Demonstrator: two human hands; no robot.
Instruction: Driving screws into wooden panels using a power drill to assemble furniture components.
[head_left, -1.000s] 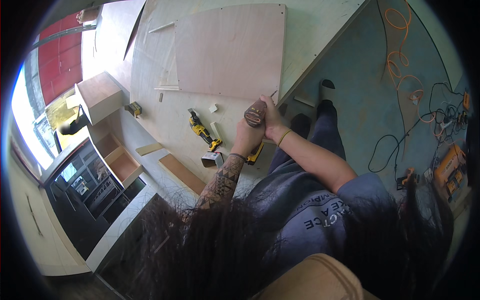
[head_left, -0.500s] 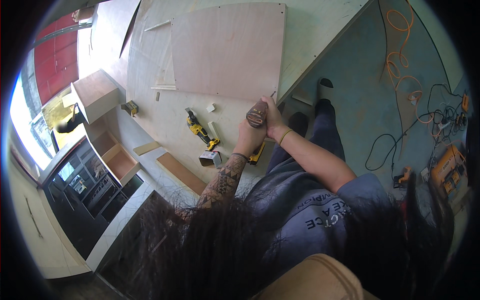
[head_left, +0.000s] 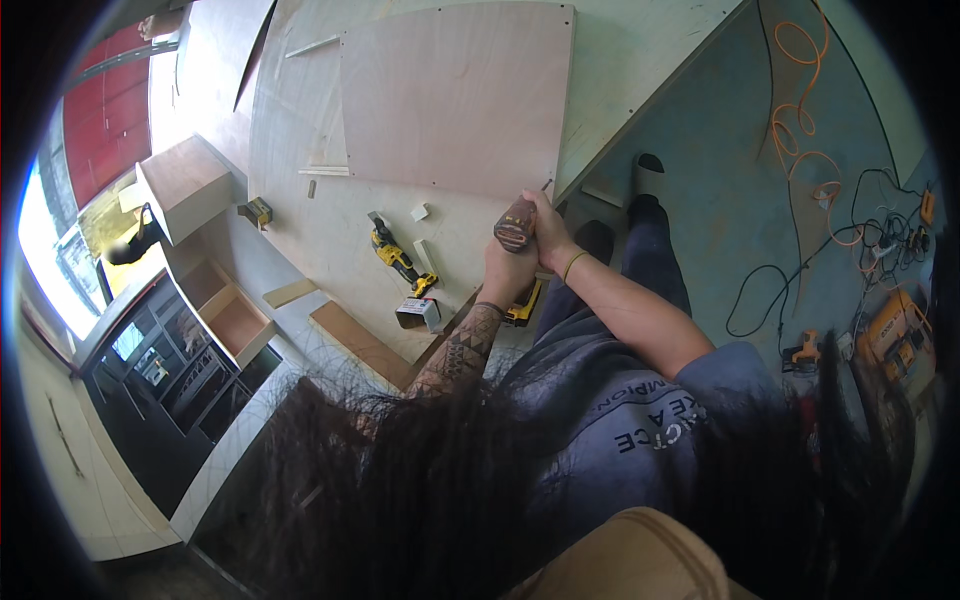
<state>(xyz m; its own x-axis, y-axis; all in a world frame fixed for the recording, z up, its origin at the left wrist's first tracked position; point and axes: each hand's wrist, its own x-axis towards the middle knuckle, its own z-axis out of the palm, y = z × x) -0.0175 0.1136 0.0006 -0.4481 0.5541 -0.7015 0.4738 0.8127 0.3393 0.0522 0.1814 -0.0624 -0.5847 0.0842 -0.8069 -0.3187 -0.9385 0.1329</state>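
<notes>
Both of my hands are on a cordless drill (head_left: 514,226) at the near right corner of a thin plywood panel (head_left: 455,95). My left hand (head_left: 508,268) is closed round its grip. Against the drill's right side and nose, my right hand (head_left: 547,238) is closed, its fingertips partly hidden. A thin dark bit or screw (head_left: 547,186) sticks out past these fingers at the panel's edge. Below my left wrist shows a yellow and black piece (head_left: 523,302); I cannot tell whether it belongs to the drill.
On the worktable (head_left: 350,225) lie a yellow and black power tool (head_left: 400,262), a small box (head_left: 418,314), wood offcuts (head_left: 425,256) and a battery-like block (head_left: 257,213). An open drawer box (head_left: 238,325) stands left. Orange hose (head_left: 800,130) and black cables (head_left: 765,280) cross the floor.
The drill and both hands have shifted very slightly, and my left forearm sits a little further right. The view has moved a touch; the panel and loose tools stay in place.
</notes>
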